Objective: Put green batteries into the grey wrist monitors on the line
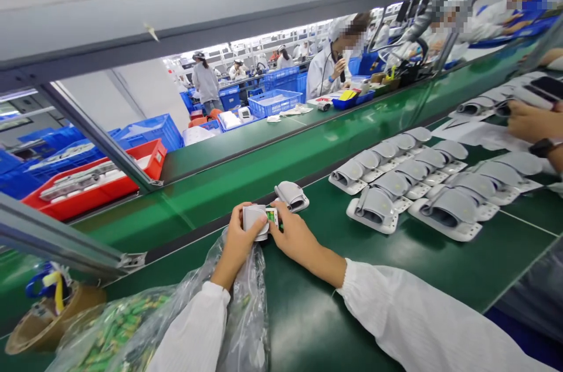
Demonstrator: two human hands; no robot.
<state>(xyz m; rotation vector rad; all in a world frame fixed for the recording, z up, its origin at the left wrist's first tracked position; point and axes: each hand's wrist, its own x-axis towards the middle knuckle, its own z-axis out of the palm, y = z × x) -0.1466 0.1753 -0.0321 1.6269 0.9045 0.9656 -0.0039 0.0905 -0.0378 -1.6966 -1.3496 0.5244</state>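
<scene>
My left hand [238,241] is closed round a white wrist blood pressure monitor [254,217] with a grey cuff. In its open compartment, green batteries [271,216] show at the right side. The fingers of my right hand [299,238] grip the right edge of the same unit, beside the batteries; the fingertips are partly hidden. Just beyond my right hand, another monitor with a rolled grey cuff [291,195] lies on the green work surface [321,319]. Under my left forearm sprawls a clear plastic bag [248,325] holding many green batteries [116,328].
Rows of cuffed monitors [378,208] lie to the right, near a co-worker's hand [532,122]. A brown tub [57,316] with tape and tools stands at left. A metal post [99,137] rises ahead, with a red bin [149,163] behind it. A rail [246,8] crosses overhead.
</scene>
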